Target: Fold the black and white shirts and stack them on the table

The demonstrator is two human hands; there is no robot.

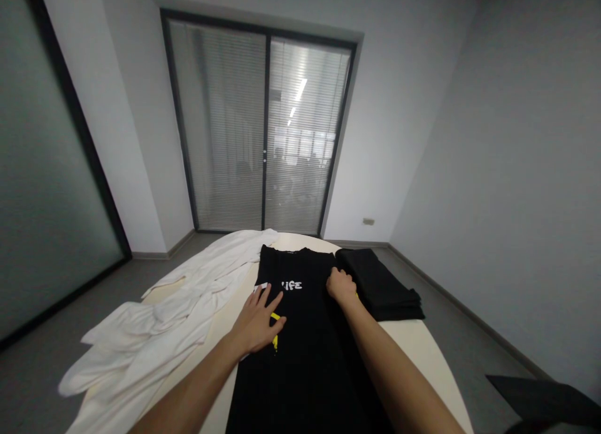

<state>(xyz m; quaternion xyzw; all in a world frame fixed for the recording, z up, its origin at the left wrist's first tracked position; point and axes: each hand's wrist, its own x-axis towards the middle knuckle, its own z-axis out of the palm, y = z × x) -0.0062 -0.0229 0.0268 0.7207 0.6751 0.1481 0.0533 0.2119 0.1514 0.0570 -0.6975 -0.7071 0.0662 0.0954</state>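
Observation:
A black T-shirt with white lettering and a yellow print lies lengthwise on the table, its collar at the far end and its sides narrowed to a long strip. On its left side my left hand rests flat with the fingers spread, partly covering the print. At the shirt's right edge, below the shoulder, my right hand is closed with its fingers curled onto the black cloth. Those fingertips are partly hidden, but fabric appears gathered under them.
White cloth lies loosely spread along the table's left side, hanging over the edge. A stack of folded black clothing sits right of the shirt. The pale table has a rounded edge. A dark object stands at lower right.

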